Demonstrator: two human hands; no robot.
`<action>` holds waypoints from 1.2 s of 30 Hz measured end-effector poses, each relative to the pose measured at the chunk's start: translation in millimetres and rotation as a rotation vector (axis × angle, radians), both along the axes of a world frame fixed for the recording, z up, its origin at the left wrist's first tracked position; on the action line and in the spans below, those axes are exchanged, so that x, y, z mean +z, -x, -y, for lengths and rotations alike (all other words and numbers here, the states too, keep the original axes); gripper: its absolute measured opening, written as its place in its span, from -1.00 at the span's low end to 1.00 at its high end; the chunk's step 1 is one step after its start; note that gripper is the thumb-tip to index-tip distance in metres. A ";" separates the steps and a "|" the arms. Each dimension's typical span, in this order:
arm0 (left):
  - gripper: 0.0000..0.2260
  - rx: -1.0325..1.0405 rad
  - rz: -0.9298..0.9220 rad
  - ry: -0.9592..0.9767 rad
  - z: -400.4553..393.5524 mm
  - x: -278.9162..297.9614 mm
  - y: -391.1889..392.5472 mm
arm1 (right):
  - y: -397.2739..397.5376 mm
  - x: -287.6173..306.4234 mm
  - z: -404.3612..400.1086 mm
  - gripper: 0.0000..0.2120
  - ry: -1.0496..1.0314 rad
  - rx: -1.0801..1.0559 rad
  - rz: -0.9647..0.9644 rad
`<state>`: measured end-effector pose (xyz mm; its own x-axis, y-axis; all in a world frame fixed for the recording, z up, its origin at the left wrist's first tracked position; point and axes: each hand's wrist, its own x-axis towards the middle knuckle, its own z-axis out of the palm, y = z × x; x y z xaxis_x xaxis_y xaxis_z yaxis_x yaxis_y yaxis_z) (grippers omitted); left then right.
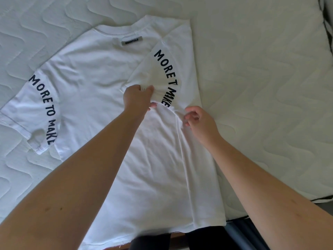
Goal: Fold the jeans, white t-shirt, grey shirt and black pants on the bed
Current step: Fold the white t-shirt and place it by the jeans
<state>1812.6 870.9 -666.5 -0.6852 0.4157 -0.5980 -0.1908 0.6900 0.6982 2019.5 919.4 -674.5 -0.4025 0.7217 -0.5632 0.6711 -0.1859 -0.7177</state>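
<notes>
Nearest to us, at six o'clock, the hem of the white t-shirt [158,177] reaches the near edge of the bed [270,87], with something dark showing just below that edge. The shirt lies back-side up on the quilted white mattress, its body running from six o'clock up toward twelve, where the collar and a small grey label [132,41] sit.

Both our forearms cross the shirt from the bottom corners. Our right hand [200,121] hovers at the centre, toward three o'clock, over the folded-in right edge of the shirt; its fingers are loosely curled and slightly apart, and we cannot tell whether they pinch the cloth or only touch it.

Just beyond, our left hand [136,97] is clamped on the right sleeve [162,69], fingers closed together around its bunched hem. That sleeve is folded inward over the shirt's back, its black lettering reading "MORE T" before creasing.

Farther out at nine o'clock, the left sleeve [34,114] lies spread flat on the mattress, printed "MORE TO MAKE".

At the far two o'clock corner, a dark strip borders the mattress.
</notes>
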 end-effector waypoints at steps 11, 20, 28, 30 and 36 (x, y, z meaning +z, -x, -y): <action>-0.65 0.069 0.297 -0.005 12.9 5.8 -19.2 | 5.8 6.8 4.3 -0.55 -0.086 0.148 0.000; -0.80 0.020 -0.336 0.049 16.6 6.3 -4.2 | 14.1 8.9 5.3 -0.61 -0.136 0.133 0.009; -0.64 -0.281 -0.487 0.432 1.0 -11.0 50.4 | 20.3 12.8 5.2 -0.53 -0.486 0.358 0.183; -0.73 -0.313 -0.480 0.426 -1.6 -9.7 64.2 | 35.4 12.9 5.3 -0.40 -0.612 0.493 0.216; -0.85 -0.128 -0.290 0.056 -10.1 5.3 85.5 | 86.2 -1.4 8.3 -0.40 -0.679 0.521 0.268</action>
<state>1727.2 881.0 -661.3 -0.7747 0.4817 -0.4097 0.1018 0.7345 0.6709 1933.3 911.1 -675.9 -0.6882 0.6963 -0.2037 0.7127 0.5963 -0.3694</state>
